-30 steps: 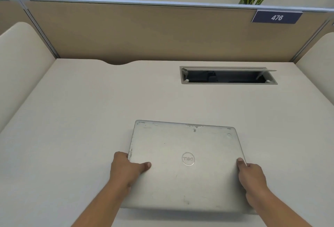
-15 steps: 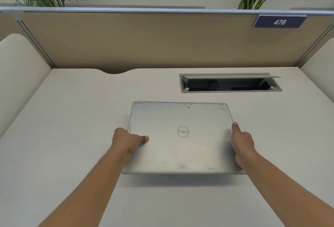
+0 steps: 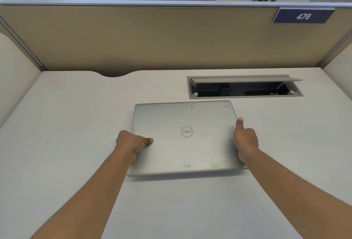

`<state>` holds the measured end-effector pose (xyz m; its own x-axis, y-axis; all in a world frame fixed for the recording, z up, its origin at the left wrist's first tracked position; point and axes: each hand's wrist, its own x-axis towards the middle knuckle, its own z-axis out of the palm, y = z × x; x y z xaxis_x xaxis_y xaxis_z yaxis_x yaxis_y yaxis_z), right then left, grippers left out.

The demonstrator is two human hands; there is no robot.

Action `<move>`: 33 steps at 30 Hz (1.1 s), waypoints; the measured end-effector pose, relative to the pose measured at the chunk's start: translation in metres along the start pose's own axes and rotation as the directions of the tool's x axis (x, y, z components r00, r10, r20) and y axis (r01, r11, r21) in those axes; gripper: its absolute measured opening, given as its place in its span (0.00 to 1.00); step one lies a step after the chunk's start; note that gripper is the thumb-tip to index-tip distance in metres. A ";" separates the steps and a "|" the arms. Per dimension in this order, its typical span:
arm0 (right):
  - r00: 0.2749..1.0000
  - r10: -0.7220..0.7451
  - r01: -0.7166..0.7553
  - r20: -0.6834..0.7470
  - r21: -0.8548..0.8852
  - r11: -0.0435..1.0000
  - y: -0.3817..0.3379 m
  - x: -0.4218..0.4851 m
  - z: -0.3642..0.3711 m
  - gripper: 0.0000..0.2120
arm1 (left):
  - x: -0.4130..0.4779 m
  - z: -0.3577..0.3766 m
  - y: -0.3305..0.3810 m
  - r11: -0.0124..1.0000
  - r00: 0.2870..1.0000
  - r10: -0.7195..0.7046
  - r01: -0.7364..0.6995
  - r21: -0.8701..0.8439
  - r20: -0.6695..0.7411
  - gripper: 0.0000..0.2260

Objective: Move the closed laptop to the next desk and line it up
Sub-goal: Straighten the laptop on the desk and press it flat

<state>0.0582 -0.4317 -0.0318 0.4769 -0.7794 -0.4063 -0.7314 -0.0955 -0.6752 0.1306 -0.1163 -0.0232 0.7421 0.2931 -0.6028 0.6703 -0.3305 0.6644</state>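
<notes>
A closed silver laptop (image 3: 185, 137) with a round logo on its lid lies on the pale desk (image 3: 66, 143), near the middle. Its far edge sits just short of the open cable box. My left hand (image 3: 131, 142) grips the laptop's left edge, thumb lying on the lid. My right hand (image 3: 245, 140) holds the right edge, thumb pointing up along the side. The near edge casts a thin shadow on the desk, and I cannot tell whether it is lifted slightly.
An open cable box (image 3: 244, 87) with a raised flap is set into the desk at the back right. A tan partition (image 3: 152, 38) with a "476" tag (image 3: 303, 16) closes the back. Cream side panels stand left and right. Plants rise behind the partition.
Both hands have pushed the laptop away from me across the desk, toward the cable box. My arms are stretched further out.
</notes>
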 end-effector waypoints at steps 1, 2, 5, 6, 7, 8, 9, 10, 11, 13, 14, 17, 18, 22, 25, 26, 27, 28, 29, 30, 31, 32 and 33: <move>1.000 0.001 -0.001 -0.010 -0.013 1.000 0.000 0.001 0.001 0.36 | 0.002 0.001 0.000 1.000 1.000 -0.002 0.002 0.012 0.000 0.30; 1.000 -0.001 0.000 -0.022 -0.031 1.000 0.001 0.002 0.002 0.36 | 0.003 0.002 -0.001 1.000 1.000 -0.004 0.004 0.025 -0.005 0.31; 0.998 -0.027 0.023 -0.050 -0.076 0.997 0.004 0.005 0.004 0.31 | 0.007 0.005 -0.002 0.998 0.999 -0.005 0.007 0.065 -0.033 0.32; 0.998 -0.036 0.032 -0.052 -0.074 0.997 0.005 0.006 0.005 0.29 | 0.008 0.006 -0.003 0.997 0.999 -0.003 0.006 0.074 -0.042 0.32; 0.998 -0.042 0.038 -0.054 -0.066 0.997 0.007 0.007 0.006 0.27 | 0.008 0.007 -0.004 0.996 0.999 -0.001 0.005 0.084 -0.051 0.32; 0.997 -0.045 0.042 -0.057 -0.057 0.997 0.009 0.009 0.006 0.26 | 0.009 0.008 -0.005 0.995 0.998 0.002 0.004 0.095 -0.056 0.32; 0.997 -0.051 0.048 -0.060 -0.050 0.998 0.010 0.010 0.007 0.26 | 0.009 0.009 -0.006 0.994 0.998 0.005 0.001 0.109 -0.061 0.32; 0.996 -0.059 0.057 -0.064 -0.044 0.997 0.012 0.011 0.008 0.26 | 0.009 0.011 -0.006 0.992 0.998 0.012 -0.003 0.123 -0.068 0.31; 0.995 -0.073 0.071 -0.070 -0.041 0.997 0.013 0.011 0.008 0.27 | 0.008 0.012 -0.007 0.990 0.997 0.020 -0.009 0.138 -0.077 0.29; 0.992 -0.096 0.094 -0.079 -0.028 0.995 0.015 0.011 0.009 0.27 | 0.004 0.014 -0.006 0.985 0.994 0.031 -0.013 0.171 -0.105 0.27; 0.992 -0.100 0.099 -0.079 -0.014 0.995 0.016 0.011 0.009 0.27 | 0.001 0.015 -0.006 0.981 0.991 0.035 -0.011 0.192 -0.127 0.26; 0.985 -0.168 0.165 -0.040 -0.072 0.984 0.021 0.007 0.007 0.24 | -0.007 0.019 -0.008 0.963 0.980 0.078 -0.026 0.270 -0.185 0.24; 0.977 -0.213 0.208 -0.017 -0.146 0.967 0.022 0.005 0.007 0.22 | -0.010 0.021 -0.010 0.949 0.970 0.132 -0.064 0.309 -0.204 0.25; 0.791 -0.605 0.592 0.094 -0.373 0.715 0.027 -0.019 0.014 0.33 | -0.025 0.032 -0.030 0.712 0.779 0.613 -0.474 0.517 -0.130 0.33; 0.616 -0.746 0.769 0.251 -0.397 0.501 0.026 -0.036 0.027 0.36 | -0.027 0.040 -0.038 0.484 0.640 0.764 -0.652 0.584 0.082 0.33; 0.592 -0.752 0.787 0.291 -0.410 0.461 0.026 -0.039 0.031 0.36 | -0.025 0.042 -0.040 0.437 0.618 0.775 -0.674 0.595 0.131 0.34; 0.574 -0.752 0.798 0.323 -0.429 0.424 0.027 -0.041 0.034 0.36 | -0.024 0.043 -0.041 0.400 0.601 0.781 -0.690 0.603 0.169 0.34; 0.561 -0.750 0.804 0.350 -0.447 0.392 0.027 -0.043 0.037 0.36 | -0.023 0.044 -0.042 0.368 0.587 0.785 -0.701 0.611 0.201 0.35; 0.555 -0.745 0.805 0.370 -0.463 0.370 0.028 -0.045 0.039 0.36 | -0.023 0.046 -0.044 0.335 0.574 0.785 -0.710 0.620 0.233 0.36; 0.554 -0.739 0.806 0.383 -0.471 0.359 0.029 -0.045 0.041 0.36 | -0.022 0.047 -0.045 0.299 0.561 0.785 -0.716 0.631 0.264 0.37; 0.556 -0.734 0.804 0.391 -0.475 0.356 0.030 -0.046 0.042 0.36 | -0.022 0.049 -0.047 0.263 0.547 0.786 -0.718 0.644 0.288 0.37; 0.561 -0.727 0.802 0.395 -0.478 0.359 0.031 -0.046 0.043 0.36 | -0.021 0.051 -0.049 0.237 0.537 0.787 -0.717 0.656 0.303 0.38; 0.566 -0.722 0.799 0.398 -0.481 0.361 0.032 -0.046 0.044 0.36 | -0.021 0.053 -0.050 0.226 0.535 0.786 -0.714 0.663 0.308 0.38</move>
<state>0.0341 -0.3715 -0.0616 0.9920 -0.1258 0.0121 -0.1178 -0.9549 -0.2726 0.0811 -0.1534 -0.0674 0.9229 -0.3796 0.0636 -0.3812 -0.8787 0.2871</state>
